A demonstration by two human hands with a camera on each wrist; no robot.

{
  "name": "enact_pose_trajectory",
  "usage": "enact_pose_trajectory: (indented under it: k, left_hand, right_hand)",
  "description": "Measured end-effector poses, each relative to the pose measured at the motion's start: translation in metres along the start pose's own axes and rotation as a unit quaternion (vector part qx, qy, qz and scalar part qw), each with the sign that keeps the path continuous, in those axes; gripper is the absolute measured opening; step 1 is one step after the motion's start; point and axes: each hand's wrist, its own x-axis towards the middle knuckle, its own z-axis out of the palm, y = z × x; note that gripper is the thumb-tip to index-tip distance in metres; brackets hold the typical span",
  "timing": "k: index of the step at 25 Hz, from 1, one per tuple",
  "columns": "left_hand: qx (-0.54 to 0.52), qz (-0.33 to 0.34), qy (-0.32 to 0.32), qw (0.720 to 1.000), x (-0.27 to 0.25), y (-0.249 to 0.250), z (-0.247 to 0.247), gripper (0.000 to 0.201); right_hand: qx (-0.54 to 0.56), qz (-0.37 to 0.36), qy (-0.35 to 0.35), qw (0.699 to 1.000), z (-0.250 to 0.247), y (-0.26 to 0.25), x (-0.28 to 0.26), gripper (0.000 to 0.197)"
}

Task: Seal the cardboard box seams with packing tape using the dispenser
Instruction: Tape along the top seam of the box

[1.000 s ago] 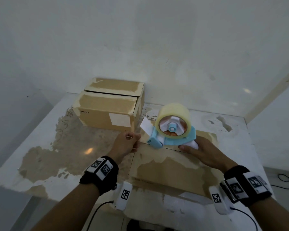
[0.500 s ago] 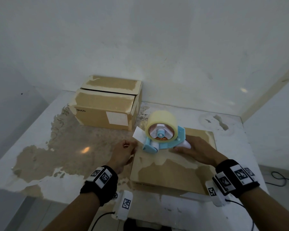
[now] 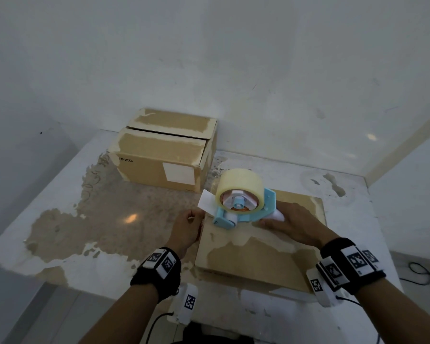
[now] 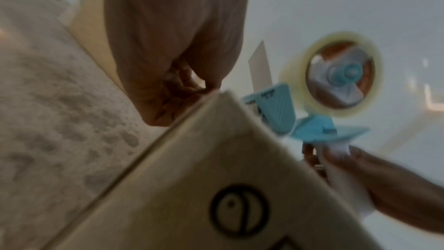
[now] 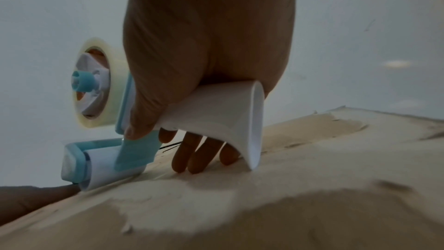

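A flat cardboard box [image 3: 258,254] lies at the table's near right. My right hand [image 3: 293,224] grips the white handle of the blue tape dispenser [image 3: 243,214]. Its roller rests on the box top at the left edge, seen close in the right wrist view as the dispenser [image 5: 108,151] on the box [image 5: 288,206]. A clear tape roll [image 3: 241,184] sits on it, and a white tab [image 3: 206,202] sticks out in front. My left hand [image 3: 186,227] is curled against the box's upper left edge [image 4: 216,178], just beside the roller. Clear tape is not discernible on the box.
A second, taller cardboard box [image 3: 164,157] with a white label stands at the back left against the wall. The table [image 3: 85,219] is worn white with brown patches. A black cable [image 3: 422,271] lies on the floor at right.
The dispenser has come down from above the box, and its roller now sits on the box top by my left hand. My left hand stays at the box's left edge.
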Motion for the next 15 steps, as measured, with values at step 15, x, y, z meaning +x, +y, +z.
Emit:
enact_pose_trajectory:
  k: [15]
  left_hand:
    - [0.080,0.004,-0.080,0.994,-0.036,-0.019,0.005,0.038]
  right_hand:
    - [-0.024,-0.056,-0.029,0.998,-0.004,0.016,0.009,0.021]
